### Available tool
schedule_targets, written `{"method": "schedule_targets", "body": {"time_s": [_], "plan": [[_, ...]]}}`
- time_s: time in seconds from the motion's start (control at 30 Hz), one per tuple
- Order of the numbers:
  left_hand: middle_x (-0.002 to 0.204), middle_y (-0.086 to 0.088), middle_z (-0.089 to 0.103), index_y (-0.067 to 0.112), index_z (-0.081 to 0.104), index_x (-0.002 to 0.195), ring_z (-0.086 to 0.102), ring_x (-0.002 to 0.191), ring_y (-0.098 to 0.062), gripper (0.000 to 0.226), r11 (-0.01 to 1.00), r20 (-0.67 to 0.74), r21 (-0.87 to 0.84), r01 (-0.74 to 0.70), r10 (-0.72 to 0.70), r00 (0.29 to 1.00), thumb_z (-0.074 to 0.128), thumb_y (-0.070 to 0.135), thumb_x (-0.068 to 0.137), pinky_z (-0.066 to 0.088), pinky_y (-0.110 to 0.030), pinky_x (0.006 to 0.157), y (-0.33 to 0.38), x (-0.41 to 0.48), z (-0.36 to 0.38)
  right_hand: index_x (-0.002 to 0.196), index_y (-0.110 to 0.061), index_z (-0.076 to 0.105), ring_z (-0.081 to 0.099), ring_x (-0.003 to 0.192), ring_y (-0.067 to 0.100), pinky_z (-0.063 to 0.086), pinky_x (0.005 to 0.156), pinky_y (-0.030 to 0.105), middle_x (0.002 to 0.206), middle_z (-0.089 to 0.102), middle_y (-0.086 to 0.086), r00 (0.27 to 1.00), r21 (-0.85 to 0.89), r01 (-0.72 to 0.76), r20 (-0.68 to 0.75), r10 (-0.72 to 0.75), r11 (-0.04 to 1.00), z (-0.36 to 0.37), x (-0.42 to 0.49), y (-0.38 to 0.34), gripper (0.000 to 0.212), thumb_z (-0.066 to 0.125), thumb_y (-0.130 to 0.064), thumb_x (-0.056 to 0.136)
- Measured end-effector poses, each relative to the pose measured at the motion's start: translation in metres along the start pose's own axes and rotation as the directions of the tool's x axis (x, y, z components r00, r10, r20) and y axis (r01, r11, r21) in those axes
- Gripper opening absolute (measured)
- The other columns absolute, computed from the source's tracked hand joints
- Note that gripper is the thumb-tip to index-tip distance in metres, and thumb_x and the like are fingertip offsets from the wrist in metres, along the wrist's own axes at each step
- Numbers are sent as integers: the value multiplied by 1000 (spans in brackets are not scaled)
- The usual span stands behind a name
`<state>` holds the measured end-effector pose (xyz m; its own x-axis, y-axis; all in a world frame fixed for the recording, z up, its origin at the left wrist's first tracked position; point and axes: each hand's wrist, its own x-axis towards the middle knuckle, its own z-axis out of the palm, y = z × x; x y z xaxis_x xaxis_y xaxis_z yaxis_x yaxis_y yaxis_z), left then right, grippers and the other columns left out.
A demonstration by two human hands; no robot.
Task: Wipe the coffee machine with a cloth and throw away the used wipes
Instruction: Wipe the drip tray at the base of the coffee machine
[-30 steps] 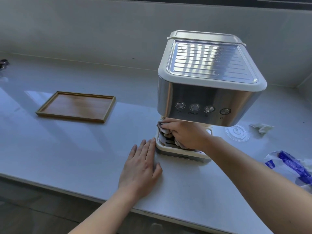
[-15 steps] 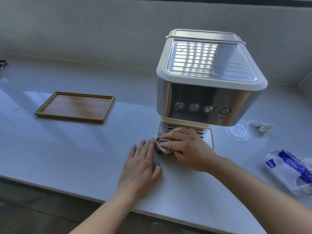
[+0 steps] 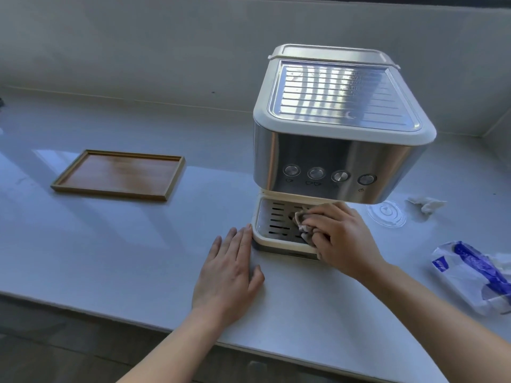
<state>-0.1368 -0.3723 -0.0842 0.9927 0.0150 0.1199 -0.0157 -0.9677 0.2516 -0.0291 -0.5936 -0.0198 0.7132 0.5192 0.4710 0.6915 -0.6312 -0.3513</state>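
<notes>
Right now the right hand has its fingers curled shut around a bunched grey cloth, pressing it onto the slotted drip tray at the foot of the coffee machine. The left hand lies flat and open on the counter, holding nothing, with its fingertips touching the tray's left front corner (it looks like a brace against sliding).

The likeliest trouble, as I judge it, is the tray. It seems to be a loose pull-out part, so a hard stroke toward the person could drag it out from under the machine, or lift its grille, and tip any liquid inside onto the counter. A fold of cloth could also snag in one of the slots. The machine's overhanging steel body sits just above the knuckles, so a stroke going further back risks a bump against its underside, and the back of the tray is hidden from view there.

Round about: a wooden tray lies well apart to the left. To the right of the machine are a clear plastic lid, a crumpled white wipe near it, and a blue and white wipe packet closer to the counter's front edge. The crumpled wipe remains to be thrown away; no bin shows in view. Nothing blocks the right arm's path to it except the machine's corner.
</notes>
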Motion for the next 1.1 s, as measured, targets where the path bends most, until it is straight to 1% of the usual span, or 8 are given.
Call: {"method": "schedule_targets", "body": {"time_s": [0.13,0.2,0.37,0.47,0.67,0.8,0.97,1.1], "plan": [[166,8,0,25,-18,152,-9,151,-6,73,1000,-6,-16,3,-3,1000,19,48,94,-7,-34,123,1,0,1,77,-22,66,55,43,8,45,42,17,71,70,-4,934,344,-348,47,354,872,-2,9,-5,31,46,1,82],[166,8,1,24,-18,152,-8,151,-6,73,1000,-8,-14,4,-4,1000,19,48,94,-7,-34,123,1,-1,0,84,-26,66,55,40,7,43,44,18,65,68,-11,925,383,-375,97,367,844,-2,13,-5,31,44,-5,85],[166,6,4,21,-12,154,-5,152,-8,73,1000,-1,10,5,-5,1000,20,48,94,-8,-33,123,3,-1,-3,119,-28,68,51,125,7,41,100,32,133,60,-16,935,105,207,270,-228,973,10,15,-21,29,59,-22,92],[166,5,4,18,-8,157,-5,152,-9,73,1000,9,23,1,-1,1000,22,46,96,-7,-33,123,3,0,-5,120,-28,69,54,125,15,43,100,36,134,60,-14,886,20,353,313,-341,935,13,23,-10,29,58,-23,93],[166,6,2,20,-11,156,-7,151,-8,74,1000,30,-1,8,-8,1000,23,45,96,-5,-35,124,4,-1,-7,75,-22,74,61,72,21,49,66,38,77,65,-5,991,-43,114,77,-111,993,6,16,-4,14,64,-13,77],[166,6,4,21,-8,157,-5,151,-8,74,1000,29,-14,12,-11,1000,22,46,95,-3,-36,124,3,0,-5,87,-33,61,63,53,-1,51,50,16,69,67,-25,978,228,-210,46,205,951,4,29,-6,9,56,-26,87],[166,2,10,18,-4,157,-1,152,-11,74,1000,32,9,2,-2,999,23,47,95,0,-38,125,2,0,-4,137,-44,42,39,129,-2,30,108,28,143,42,-29,906,57,63,416,-81,996,12,29,-4,55,57,-60,87],[166,1,12,16,-1,157,1,152,-13,75,1000,28,25,11,-11,1000,19,48,93,-1,-37,125,2,1,-2,138,-30,51,41,131,14,35,110,34,145,48,-11,954,94,-37,301,7,995,25,24,-14,62,67,-42,80]]}}
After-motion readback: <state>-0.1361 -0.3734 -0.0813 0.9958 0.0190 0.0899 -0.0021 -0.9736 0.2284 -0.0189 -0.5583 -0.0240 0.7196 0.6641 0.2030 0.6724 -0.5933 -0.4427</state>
